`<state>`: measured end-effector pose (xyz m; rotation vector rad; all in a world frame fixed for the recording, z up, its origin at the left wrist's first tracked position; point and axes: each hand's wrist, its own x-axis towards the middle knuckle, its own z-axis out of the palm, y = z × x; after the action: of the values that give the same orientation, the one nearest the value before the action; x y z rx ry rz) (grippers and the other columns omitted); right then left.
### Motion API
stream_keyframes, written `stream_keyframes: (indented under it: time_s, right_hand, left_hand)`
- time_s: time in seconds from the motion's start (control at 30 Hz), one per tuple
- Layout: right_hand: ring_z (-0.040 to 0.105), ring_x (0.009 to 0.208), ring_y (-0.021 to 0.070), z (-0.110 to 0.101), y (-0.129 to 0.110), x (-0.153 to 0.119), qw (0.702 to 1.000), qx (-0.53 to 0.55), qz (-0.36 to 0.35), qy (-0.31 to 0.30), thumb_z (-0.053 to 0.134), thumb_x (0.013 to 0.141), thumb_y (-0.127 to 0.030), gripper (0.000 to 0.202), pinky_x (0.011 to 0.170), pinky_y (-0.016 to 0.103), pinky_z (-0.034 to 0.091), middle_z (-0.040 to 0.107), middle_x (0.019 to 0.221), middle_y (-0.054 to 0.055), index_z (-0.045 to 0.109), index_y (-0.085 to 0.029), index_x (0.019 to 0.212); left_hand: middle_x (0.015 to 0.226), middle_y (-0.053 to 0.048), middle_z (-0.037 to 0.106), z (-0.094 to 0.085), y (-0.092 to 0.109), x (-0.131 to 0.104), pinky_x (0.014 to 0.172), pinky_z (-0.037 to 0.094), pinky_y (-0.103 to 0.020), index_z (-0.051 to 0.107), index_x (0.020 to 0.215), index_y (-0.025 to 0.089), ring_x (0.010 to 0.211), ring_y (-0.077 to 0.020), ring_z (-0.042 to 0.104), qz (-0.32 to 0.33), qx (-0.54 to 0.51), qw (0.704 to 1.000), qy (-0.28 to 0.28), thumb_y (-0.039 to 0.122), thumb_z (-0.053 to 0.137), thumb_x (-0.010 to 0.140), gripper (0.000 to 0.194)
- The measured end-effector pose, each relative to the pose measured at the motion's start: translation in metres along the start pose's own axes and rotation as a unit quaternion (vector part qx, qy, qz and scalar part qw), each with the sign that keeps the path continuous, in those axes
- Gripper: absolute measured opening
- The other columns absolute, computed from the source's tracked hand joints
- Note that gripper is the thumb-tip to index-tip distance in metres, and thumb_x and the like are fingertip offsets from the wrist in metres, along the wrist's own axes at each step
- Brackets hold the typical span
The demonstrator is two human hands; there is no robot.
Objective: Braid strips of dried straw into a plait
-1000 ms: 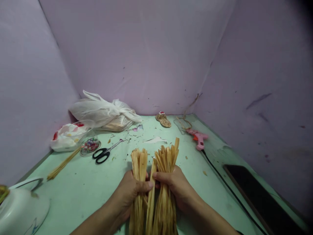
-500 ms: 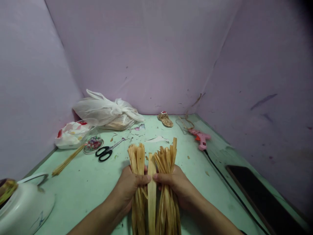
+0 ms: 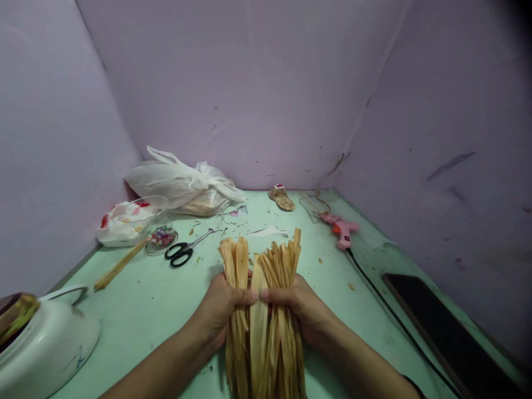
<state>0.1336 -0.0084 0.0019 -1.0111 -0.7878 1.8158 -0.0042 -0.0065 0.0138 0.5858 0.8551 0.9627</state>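
My left hand (image 3: pixel 220 305) is closed round a bundle of dried, straw-coloured leaf strips (image 3: pixel 236 343), its thumb lying across the front. On the other side, my right hand (image 3: pixel 303 305) grips a second, fuller bundle of the same strips (image 3: pixel 285 349). One wide pale strip (image 3: pixel 258 327) stands upright between the two bundles, with both thumb tips pressed on it. The strips' lower ends run out of the picture, and most fingers are hidden behind the bundles.
Black-handled scissors (image 3: pixel 183 252), a dish of beads (image 3: pixel 162 238) and a thin straw bundle (image 3: pixel 120 269) lie left. Behind are a white plastic bag (image 3: pixel 183 183) and a small woven slipper (image 3: pixel 281 199). A pink glue gun (image 3: pixel 343 230), its cord and a phone (image 3: pixel 440 332) lie right; a white pot (image 3: pixel 50 343) stands front left.
The wide middle strip and the right bundle have come closer together, narrowing the gap between them. Both hands keep their hold. The view has shifted slightly.
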Motion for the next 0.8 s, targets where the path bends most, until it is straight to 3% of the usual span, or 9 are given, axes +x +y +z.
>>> stream_keyframes:
  time_s: [0.1,0.2,0.5,0.8]
  right_hand:
    - [0.063,0.068,0.0217,0.0012,-0.0006,-0.0014,1.000,-0.007,-0.013,-0.007,0.067,0.052,-0.011,0.038,0.066,0.034,0.049,0.068,0.075,0.007,0.063,-0.011,0.090]
    - [0.063,0.070,0.0226,0.0009,0.0005,-0.0018,0.999,-0.031,-0.035,0.000,0.066,0.053,-0.009,0.038,0.068,0.035,0.049,0.069,0.079,0.007,0.063,-0.011,0.091]
    - [0.063,0.075,0.0240,0.0021,0.0004,-0.0024,0.997,-0.080,-0.023,0.010,0.071,0.052,-0.014,0.038,0.069,0.035,0.050,0.069,0.078,0.007,0.064,-0.012,0.089]
    - [0.064,0.070,0.0204,0.0054,0.0009,-0.0030,0.995,-0.090,-0.039,0.031,0.070,0.056,-0.015,0.040,0.068,0.032,0.051,0.069,0.081,0.005,0.064,-0.013,0.095]
  left_hand:
    - [0.068,-0.010,0.068,-0.0015,0.0003,0.0013,0.068,0.050,-0.040,0.063,0.084,0.007,0.065,-0.0247,0.064,-0.043,-0.022,0.998,-0.035,-0.002,0.060,0.046,0.039]
    - [0.069,-0.012,0.069,-0.0034,-0.0015,0.0023,0.071,0.049,-0.042,0.064,0.086,0.005,0.066,-0.0248,0.064,-0.064,-0.033,0.997,-0.019,-0.001,0.061,0.049,0.037]
    - [0.073,-0.013,0.069,-0.0003,-0.0027,-0.0001,0.068,0.049,-0.041,0.063,0.087,0.005,0.066,-0.0268,0.064,-0.001,0.003,1.000,0.007,0.008,0.074,0.046,0.042]
    - [0.074,-0.013,0.069,-0.0046,-0.0092,0.0012,0.067,0.049,-0.038,0.064,0.085,0.005,0.070,-0.0273,0.064,-0.002,0.025,1.000,0.016,0.012,0.077,0.046,0.042]
